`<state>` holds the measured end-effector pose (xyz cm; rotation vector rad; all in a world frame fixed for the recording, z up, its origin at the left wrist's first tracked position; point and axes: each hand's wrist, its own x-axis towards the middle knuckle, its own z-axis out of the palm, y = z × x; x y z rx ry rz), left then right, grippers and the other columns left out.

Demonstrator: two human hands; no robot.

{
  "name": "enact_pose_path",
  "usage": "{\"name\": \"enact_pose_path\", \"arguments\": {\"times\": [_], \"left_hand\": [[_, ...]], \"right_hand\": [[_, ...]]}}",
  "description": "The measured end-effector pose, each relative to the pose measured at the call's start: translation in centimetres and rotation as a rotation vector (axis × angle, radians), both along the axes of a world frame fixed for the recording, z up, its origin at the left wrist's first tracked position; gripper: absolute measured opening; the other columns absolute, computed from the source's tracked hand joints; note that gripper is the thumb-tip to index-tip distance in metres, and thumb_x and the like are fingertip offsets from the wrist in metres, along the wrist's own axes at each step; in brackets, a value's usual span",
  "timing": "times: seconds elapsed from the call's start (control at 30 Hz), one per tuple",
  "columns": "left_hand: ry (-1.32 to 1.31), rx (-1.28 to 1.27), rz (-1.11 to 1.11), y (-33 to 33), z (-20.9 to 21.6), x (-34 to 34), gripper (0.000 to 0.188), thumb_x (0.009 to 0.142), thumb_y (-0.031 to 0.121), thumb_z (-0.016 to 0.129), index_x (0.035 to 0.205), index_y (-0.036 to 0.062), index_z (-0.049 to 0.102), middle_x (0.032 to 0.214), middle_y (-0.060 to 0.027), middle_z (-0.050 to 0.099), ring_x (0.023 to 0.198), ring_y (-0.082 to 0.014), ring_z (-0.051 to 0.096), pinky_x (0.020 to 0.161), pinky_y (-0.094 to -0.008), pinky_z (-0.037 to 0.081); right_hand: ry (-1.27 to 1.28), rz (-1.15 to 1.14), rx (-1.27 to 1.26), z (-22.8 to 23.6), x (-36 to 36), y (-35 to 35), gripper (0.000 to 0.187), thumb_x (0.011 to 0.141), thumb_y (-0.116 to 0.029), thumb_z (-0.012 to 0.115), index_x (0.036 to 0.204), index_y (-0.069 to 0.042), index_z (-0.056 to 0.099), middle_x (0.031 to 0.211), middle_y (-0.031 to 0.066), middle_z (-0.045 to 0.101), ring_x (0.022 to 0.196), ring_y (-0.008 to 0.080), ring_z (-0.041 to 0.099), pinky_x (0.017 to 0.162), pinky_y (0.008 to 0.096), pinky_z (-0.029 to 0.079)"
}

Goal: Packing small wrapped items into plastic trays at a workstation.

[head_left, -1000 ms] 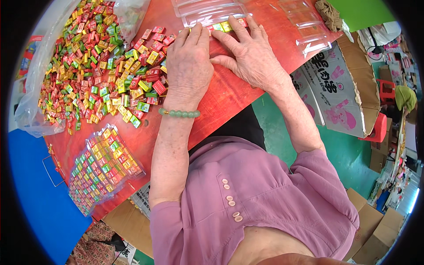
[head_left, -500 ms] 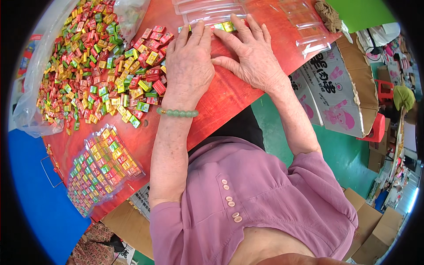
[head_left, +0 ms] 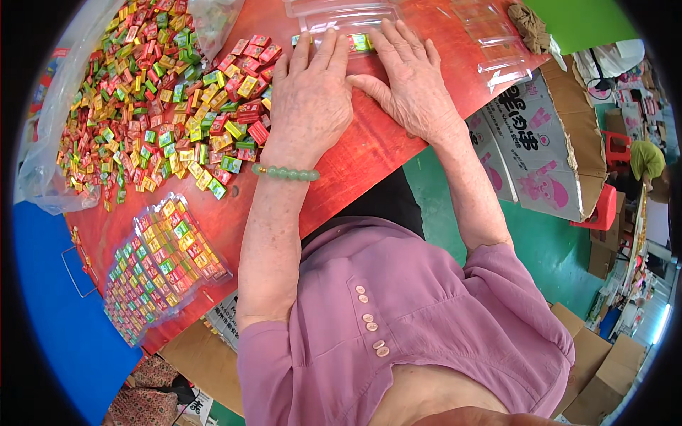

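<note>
A short row of small red, green and yellow boxes (head_left: 361, 42) lies at the near edge of a clear plastic tray (head_left: 341, 23) at the far side of the table. My left hand (head_left: 312, 103) rests flat over the row's left part, fingers stretched forward and slightly apart. Over its right end lies my right hand (head_left: 415, 89), fingers extended and thumb pointing left towards my left hand. Both sets of fingertips touch the row or the tray, hiding some boxes. A green bead bracelet (head_left: 288, 172) circles my left wrist.
Loose small boxes (head_left: 170, 106) are heaped left of my hands, beside a clear plastic bag (head_left: 46, 156). Filled clear trays (head_left: 167, 266) lie at the near left of the red table (head_left: 348, 177). More clear trays (head_left: 490, 35) and crumpled brown paper (head_left: 528, 28) are at far right.
Both hands have shifted slightly to the right along the row. My left fingers are a little more spread.
</note>
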<state>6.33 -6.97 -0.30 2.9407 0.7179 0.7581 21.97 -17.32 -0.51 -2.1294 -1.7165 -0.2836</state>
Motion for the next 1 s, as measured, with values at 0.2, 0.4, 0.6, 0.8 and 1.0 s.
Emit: {"name": "enact_pose_path", "arguments": {"times": [0.2, 0.4, 0.6, 0.8, 1.0], "left_hand": [[-0.084, 0.035, -0.011, 0.0, -0.3, 0.4, 0.048, 0.092, 0.015, 0.064, 0.137, -0.0006, 0.06, 0.143, -0.016, 0.06, 0.134, -0.0376, 0.054, 0.109, -0.0542, 0.044], [-0.615, 0.222, -0.212, 1.5, -2.9, 1.5, 0.038, 0.091, 0.008, 0.059, 0.125, -0.0085, 0.059, 0.126, -0.0289, 0.06, 0.123, -0.0425, 0.057, 0.107, -0.0477, 0.046], [-0.166, -0.156, -0.079, -0.4, 2.8, -0.4, 0.044, 0.088, 0.008, 0.059, 0.128, -0.0102, 0.057, 0.133, -0.0296, 0.059, 0.132, -0.0431, 0.053, 0.116, -0.0468, 0.04], [-0.219, -0.142, -0.114, -0.1, 2.2, -3.7, 0.045, 0.091, 0.01, 0.062, 0.133, -0.0058, 0.058, 0.133, -0.0259, 0.062, 0.129, -0.0417, 0.056, 0.111, -0.0467, 0.043], [-0.323, -0.342, -0.033, -4.5, 3.7, -7.6, 0.042, 0.092, 0.011, 0.066, 0.13, -0.004, 0.061, 0.132, -0.0207, 0.064, 0.125, -0.0381, 0.06, 0.105, -0.0482, 0.048]], "right_hand": [[-0.089, -0.023, -0.121, 2.2, -0.7, 0.0, 0.074, 0.1, -0.055, 0.057, 0.15, -0.002, 0.047, 0.156, 0.026, 0.044, 0.146, 0.0431, 0.038, 0.121, 0.056, 0.027], [0.005, 0.029, -0.18, 2.5, -0.7, 0.3, 0.077, 0.103, -0.053, 0.053, 0.152, 0.005, 0.042, 0.154, 0.034, 0.042, 0.147, 0.0492, 0.035, 0.123, 0.0566, 0.024], [-0.016, 0.02, -0.164, 1.8, -0.5, -0.3, 0.079, 0.102, -0.054, 0.054, 0.153, 0.005, 0.041, 0.156, 0.0345, 0.039, 0.149, 0.049, 0.033, 0.124, 0.0559, 0.024], [-0.074, 0.002, -0.127, 0.1, -1.2, -3.4, 0.081, 0.1, -0.06, 0.055, 0.154, -0.001, 0.043, 0.159, 0.0288, 0.039, 0.151, 0.0448, 0.031, 0.124, 0.0562, 0.023], [-0.077, -0.027, -0.102, 0.7, -3.7, -7.0, 0.078, 0.099, -0.057, 0.058, 0.153, -0.003, 0.045, 0.16, 0.0258, 0.04, 0.151, 0.0436, 0.032, 0.123, 0.0553, 0.025]]}}
